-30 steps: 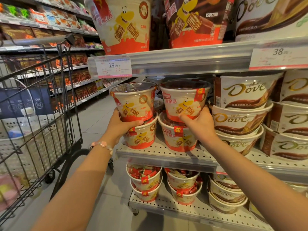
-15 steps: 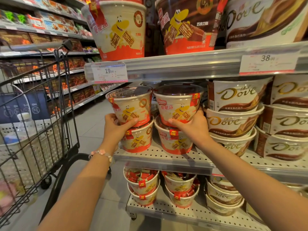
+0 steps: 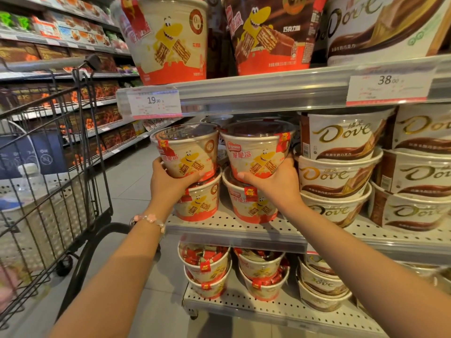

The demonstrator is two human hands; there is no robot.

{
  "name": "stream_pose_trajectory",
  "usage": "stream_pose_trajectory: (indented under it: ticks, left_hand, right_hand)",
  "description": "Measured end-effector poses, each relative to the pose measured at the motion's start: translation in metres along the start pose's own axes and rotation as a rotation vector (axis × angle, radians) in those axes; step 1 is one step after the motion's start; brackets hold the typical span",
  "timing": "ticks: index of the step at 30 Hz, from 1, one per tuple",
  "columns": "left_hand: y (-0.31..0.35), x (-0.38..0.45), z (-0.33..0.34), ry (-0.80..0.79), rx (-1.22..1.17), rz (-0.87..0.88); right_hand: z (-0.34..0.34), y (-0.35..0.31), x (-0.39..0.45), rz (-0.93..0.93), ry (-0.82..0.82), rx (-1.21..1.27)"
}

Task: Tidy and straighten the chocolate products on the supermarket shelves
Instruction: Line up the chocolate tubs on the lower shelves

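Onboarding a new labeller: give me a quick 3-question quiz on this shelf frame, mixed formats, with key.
1. True or false: the left hand grips the upper left wafer tub.
2. Multiple choice: what stands directly right of the two wafer tub stacks on the middle shelf? A) biscuit boxes B) Dove chocolate tubs C) water bottles
3. Fill in: the price tag above the upper left wafer tub reads ____.

Key:
1. True; the right hand likewise grips the upper right wafer tub.
2. B
3. 19.90
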State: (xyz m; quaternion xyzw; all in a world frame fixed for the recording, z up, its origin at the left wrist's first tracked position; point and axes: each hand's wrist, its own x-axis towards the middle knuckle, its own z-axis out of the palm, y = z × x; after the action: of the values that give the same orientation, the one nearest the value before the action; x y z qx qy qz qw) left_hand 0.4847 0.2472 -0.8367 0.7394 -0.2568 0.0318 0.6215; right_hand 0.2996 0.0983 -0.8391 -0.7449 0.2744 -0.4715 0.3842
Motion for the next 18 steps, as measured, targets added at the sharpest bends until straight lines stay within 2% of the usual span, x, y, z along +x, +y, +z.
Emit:
stream_pose_trajectory:
  ticks: [5, 11, 18]
  left_hand:
    - [-0.004, -0.006, -0.001, 0.03, -0.053, 0.048]
    - [-0.002, -0.009, -0.001, 0.017, -0.029, 0.042]
    - [0.003, -0.012, 0.007, 0.107, 0.145, 0.05]
  right_hand:
    - [0.002, 0.0, -0.001, 0.007, 0.033, -0.01]
    - [-0.003, 0.001, -0.004, -0.029, -0.009, 0.005]
    - [-0.007, 0.0, -0.003, -0.029, -0.054, 0.048]
